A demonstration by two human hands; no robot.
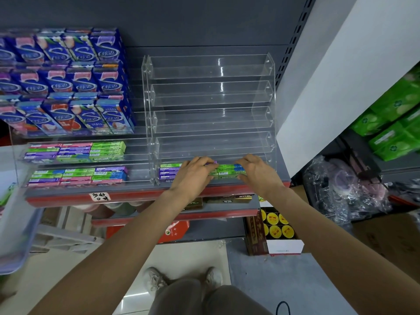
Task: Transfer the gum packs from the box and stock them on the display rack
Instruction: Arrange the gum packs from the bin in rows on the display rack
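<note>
Both hands, left hand (pixel 193 176) and right hand (pixel 256 172), fingers curled, pinch slim glossy gum packs (pixel 227 170) in the lowest tier of the clear acrylic display rack (pixel 211 98), at 12 o'clock on the grey shelf (pixel 136 192).

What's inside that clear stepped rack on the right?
Only the bottom tier of the clear rack holds gum packs, green and purple ones. The tiers above show none. Both hands cover the row's middle and right end.

We read a large white "S" on the tall blue gum cartons (pixel 79 51) and "DOUBLEMINT", upside down, on a slim green gum pack (pixel 227 176).
</note>
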